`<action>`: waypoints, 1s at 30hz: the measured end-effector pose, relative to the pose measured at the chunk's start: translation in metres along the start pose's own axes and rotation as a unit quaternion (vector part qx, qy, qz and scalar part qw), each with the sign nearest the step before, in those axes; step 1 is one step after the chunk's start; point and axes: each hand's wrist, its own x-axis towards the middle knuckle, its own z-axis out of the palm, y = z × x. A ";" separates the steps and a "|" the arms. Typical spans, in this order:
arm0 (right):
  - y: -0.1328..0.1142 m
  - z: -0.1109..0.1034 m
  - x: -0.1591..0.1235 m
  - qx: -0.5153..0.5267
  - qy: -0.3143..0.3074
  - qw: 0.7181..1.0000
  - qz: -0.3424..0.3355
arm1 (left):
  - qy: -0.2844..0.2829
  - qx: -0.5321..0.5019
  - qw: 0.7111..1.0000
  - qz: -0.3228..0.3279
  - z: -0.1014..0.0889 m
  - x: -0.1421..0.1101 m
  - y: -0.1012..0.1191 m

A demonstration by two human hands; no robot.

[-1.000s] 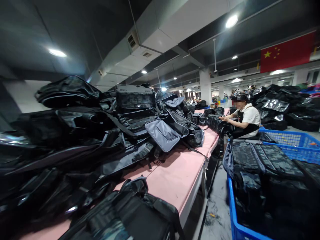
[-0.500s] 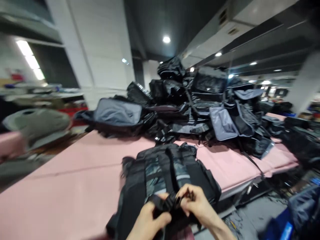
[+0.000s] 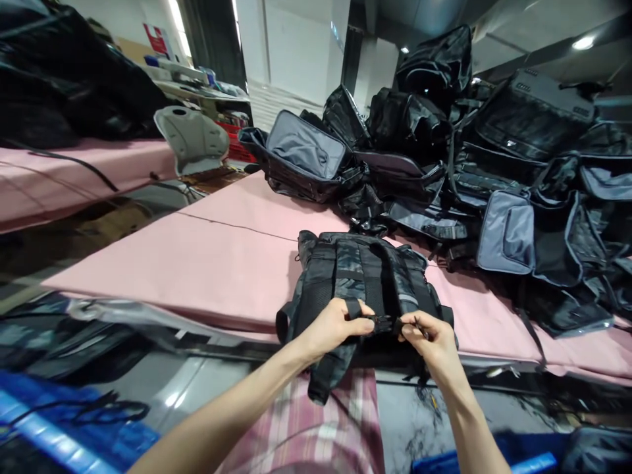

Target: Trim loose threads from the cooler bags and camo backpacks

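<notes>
Bare left hand (image 3: 340, 326), thumb and fingers pinching one side of a black plastic buckle (image 3: 381, 324); bare right hand (image 3: 432, 336), fingertips pinching a small dark strap piece at its other side. Beneath them, a black camouflage-patterned fabric backpack (image 3: 370, 280) lies at the near edge of a pink-covered long table (image 3: 222, 250). Beyond, heaped black, grey-lined bags (image 3: 508, 164).

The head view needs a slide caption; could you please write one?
Left hand and right hand hold a black buckle over a camouflage backpack on a pink table beside piled bags.
</notes>
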 end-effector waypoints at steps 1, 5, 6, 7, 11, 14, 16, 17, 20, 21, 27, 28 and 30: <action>-0.002 0.001 0.000 -0.008 -0.004 1.000 -0.003 | -0.004 0.021 1.000 -0.004 -0.001 0.000 0.001; -0.001 0.002 0.001 -0.049 -0.026 0.998 -0.023 | -0.008 0.091 0.996 -0.016 -0.003 -0.003 0.007; 0.000 0.002 0.001 -0.057 -0.032 0.997 -0.028 | -0.009 0.103 0.994 -0.019 -0.003 -0.004 0.009; 0.003 0.002 0.001 -0.064 -0.039 0.997 -0.031 | -0.012 0.112 0.993 -0.022 -0.004 -0.004 0.010; 0.011 0.002 0.001 -0.087 -0.067 0.993 -0.044 | -0.043 0.135 0.990 -0.019 -0.005 -0.003 0.009; 0.013 0.003 0.002 -0.106 -0.102 0.988 -0.054 | -0.053 0.147 0.987 -0.024 -0.004 -0.004 0.003; 0.013 0.004 0.004 -0.116 -0.143 0.981 -0.064 | -0.065 0.156 0.985 -0.039 -0.002 -0.005 -0.002; 0.014 0.004 0.005 -0.119 -0.158 0.978 -0.068 | -0.071 0.161 0.983 -0.045 -0.001 -0.005 -0.004; 0.021 0.007 0.005 -0.117 -0.151 0.980 -0.051 | -0.041 0.143 0.988 -0.038 0.000 -0.006 -0.007; 0.026 0.008 0.004 -0.114 -0.140 0.983 -0.037 | -0.012 0.104 0.994 -0.033 0.000 -0.006 -0.007; 0.056 0.012 -0.005 -0.111 -0.112 0.988 -0.008 | 0.179 -0.212 0.960 -0.022 -0.009 -0.012 -0.009; 0.055 0.012 -0.005 -0.105 -0.099 0.989 -0.026 | 0.201 -0.181 0.963 -0.011 -0.008 -0.013 -0.008; 0.044 0.015 -0.003 -0.089 -0.046 0.992 -0.077 | 0.237 -0.043 0.970 0.028 -0.004 -0.016 -0.005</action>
